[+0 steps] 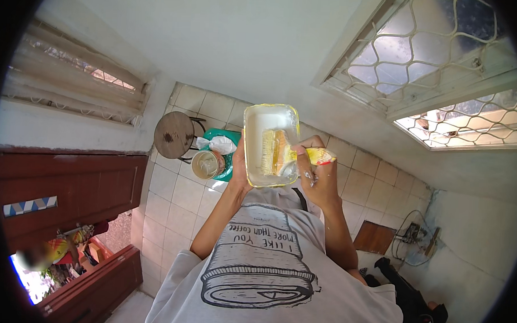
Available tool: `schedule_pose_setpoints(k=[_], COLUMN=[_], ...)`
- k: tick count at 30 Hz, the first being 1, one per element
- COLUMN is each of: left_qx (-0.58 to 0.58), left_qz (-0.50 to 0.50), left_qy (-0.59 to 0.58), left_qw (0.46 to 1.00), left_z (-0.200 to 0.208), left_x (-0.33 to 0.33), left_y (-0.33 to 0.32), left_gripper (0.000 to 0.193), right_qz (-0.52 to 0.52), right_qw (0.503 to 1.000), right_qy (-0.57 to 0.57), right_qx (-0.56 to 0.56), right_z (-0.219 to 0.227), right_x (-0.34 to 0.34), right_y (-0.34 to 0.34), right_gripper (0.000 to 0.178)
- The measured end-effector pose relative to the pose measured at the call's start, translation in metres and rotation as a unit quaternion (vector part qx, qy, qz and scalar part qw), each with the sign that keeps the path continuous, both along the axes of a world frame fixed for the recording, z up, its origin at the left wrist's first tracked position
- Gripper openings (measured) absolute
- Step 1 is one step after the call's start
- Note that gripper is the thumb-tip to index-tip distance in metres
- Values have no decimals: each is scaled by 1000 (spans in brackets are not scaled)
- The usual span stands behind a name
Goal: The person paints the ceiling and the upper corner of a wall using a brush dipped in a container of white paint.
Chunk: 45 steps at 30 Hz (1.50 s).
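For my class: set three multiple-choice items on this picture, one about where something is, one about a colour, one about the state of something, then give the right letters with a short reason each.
1. Where is the paint can?
A. On the tiled floor beside the round stool
B. On the window ledge
C. In the person's right hand

2. What colour is the rim of the paint tray?
A. Red
B. Yellow
C. Black

3. What is the state of the paint roller?
A. Lying on the floor
B. Hanging on the wall
C. Held by its handle, with its roll in the tray

Answers:
1 A: the open can stands on the floor tiles next to the stool.
2 B: the white tray has a yellow edge all round.
3 C: the right hand grips the handle while the left hand holds up the tray.
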<state>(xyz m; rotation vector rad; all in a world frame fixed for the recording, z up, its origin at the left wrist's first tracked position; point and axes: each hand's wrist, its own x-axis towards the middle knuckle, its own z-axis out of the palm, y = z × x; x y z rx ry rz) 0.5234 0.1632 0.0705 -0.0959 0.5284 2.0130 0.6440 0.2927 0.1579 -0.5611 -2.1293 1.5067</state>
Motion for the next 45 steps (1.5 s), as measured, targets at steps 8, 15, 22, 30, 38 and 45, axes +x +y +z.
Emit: schedule_pose_setpoints(k=[8,15,22,30,38,45], left_qx=[6,-8,3,53,-3,49], left_qz=[-7,-12,-25,-31,-13,-2], left_qy=[22,21,1,-62,33,-35], left_qw=[1000,1000,1000,996,999,998], left_z=[-15,-10,-22,-5,-31,-18], left_x=[1,2,11,2,2,-7], left_y=[5,9,11,11,5,-14], left_gripper=[53,55,57,58,56,58], right_qz=[24,19,2,-48,-1,18], right_qw=[996,999,999,998,998,1000], right_qy=[33,20,12,31,24,-13], right_qx=[77,35,47,40,61,15], right_z=[1,5,1,22,-7,0], right_x=[-9,-8,-10,5,-10,-21], right_y=[0,-3,-1,1,-9,-15], right_gripper=[8,17,18,17,11,18])
